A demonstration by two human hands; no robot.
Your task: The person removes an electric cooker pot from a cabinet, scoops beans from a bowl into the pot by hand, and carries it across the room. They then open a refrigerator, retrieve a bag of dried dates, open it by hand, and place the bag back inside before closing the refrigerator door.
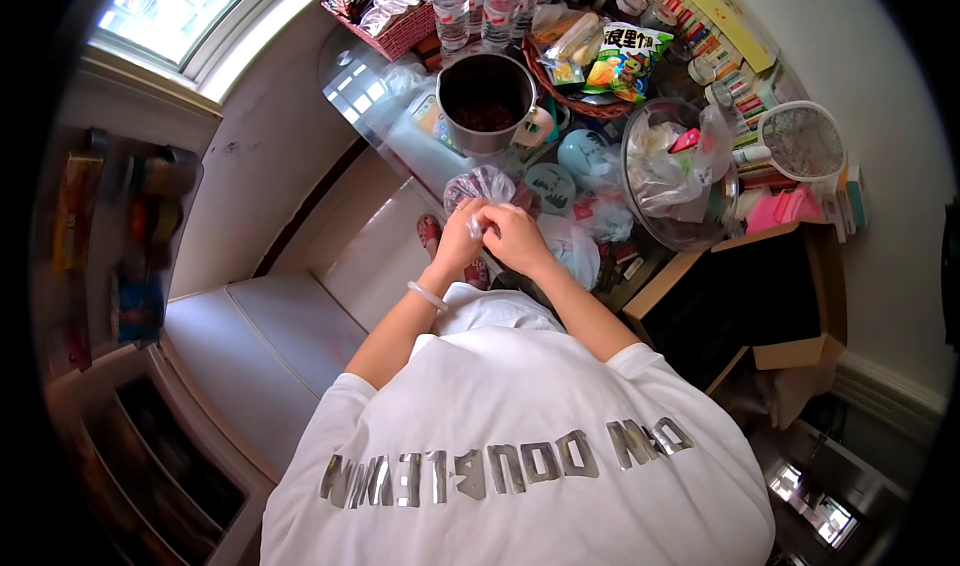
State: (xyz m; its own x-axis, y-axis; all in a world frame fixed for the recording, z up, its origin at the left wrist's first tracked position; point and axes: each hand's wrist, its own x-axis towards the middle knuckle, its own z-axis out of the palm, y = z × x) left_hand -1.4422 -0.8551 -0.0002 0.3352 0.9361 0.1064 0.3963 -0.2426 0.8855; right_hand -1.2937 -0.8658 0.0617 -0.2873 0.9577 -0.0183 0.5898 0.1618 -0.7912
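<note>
Both hands come together in front of me at the gathered neck of a clear plastic bag (482,183) with dark reddish contents. My left hand (462,238) has its fingers closed on the twisted plastic. Beside it, my right hand (517,236) pinches at the same neck, its fingertips touching those of the left. Just beyond the bag stands a metal pot (487,142) with a light handle, holding dark reddish bits at its bottom. The fingers partly hide the bag's neck.
Water bottles (452,11), a pink basket (400,36) and a snack basket (590,106) line the back of the glass table. A large clear bowl (640,191) of plastic bags sits at right. An open cardboard box (800,354) is close to my right side.
</note>
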